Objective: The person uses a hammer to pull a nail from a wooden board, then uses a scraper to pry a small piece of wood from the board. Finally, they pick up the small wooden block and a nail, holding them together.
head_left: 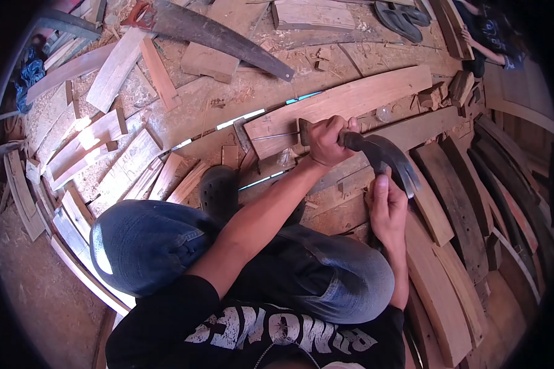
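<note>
A claw hammer (385,157) has its dark head in front of me, the round face close against my left fist and the claw curving down to the right. My right hand (389,212) is closed just below the head, thumb pressed up toward it. My left hand (331,141) is wrapped round a brown-handled tool (304,131), whose thin metal shaft lies out to the left over a wide plank (351,101). The fist hides most of the handle. Under both hands, a narrower board (412,128) lies beside the plank.
A handsaw (221,37) lies on wood pieces at the back. Cut boards (126,166) crowd the left, and curved timbers (452,184) are stacked on the right. Shavings cover the floor. Dark sandals (403,18) lie far back; another person's arm (486,49) shows top right.
</note>
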{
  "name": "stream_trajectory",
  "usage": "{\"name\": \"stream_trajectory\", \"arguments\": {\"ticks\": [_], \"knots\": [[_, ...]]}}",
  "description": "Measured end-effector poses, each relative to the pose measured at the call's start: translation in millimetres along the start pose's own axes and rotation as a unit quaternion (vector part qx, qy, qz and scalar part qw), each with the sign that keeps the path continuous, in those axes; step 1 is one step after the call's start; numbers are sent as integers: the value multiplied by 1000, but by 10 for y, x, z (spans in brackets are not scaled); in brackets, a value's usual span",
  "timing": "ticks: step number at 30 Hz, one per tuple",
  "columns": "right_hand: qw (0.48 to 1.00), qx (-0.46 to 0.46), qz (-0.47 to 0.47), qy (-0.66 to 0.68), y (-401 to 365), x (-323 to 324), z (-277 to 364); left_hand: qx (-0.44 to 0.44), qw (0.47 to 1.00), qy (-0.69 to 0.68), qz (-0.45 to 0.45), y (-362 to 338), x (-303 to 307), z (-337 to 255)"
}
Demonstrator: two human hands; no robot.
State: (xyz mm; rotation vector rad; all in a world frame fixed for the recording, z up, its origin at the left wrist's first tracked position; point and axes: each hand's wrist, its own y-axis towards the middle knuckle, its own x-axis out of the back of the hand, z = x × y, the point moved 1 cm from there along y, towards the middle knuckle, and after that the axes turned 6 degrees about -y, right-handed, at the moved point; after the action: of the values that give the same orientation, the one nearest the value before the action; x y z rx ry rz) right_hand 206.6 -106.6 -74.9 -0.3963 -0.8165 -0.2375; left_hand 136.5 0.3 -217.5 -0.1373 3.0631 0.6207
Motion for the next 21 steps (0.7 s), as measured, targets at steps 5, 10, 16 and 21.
{"name": "stream_trajectory", "arguments": {"ticks": [5,10,16,21], "knots": [[986,-60,-7,152,-93,96,167,-24,1000,-6,-18,7,-21,15],[994,-39,4,106,-35,37,58,-15,999,-18,-26,25,-15,14],[979,-66,-11,193,-93,129,121,-24,999,11,-33,-9,-40,41],[1000,-9,9,26,25,33,56,-37,999,15,-21,14,-47,10]]}}
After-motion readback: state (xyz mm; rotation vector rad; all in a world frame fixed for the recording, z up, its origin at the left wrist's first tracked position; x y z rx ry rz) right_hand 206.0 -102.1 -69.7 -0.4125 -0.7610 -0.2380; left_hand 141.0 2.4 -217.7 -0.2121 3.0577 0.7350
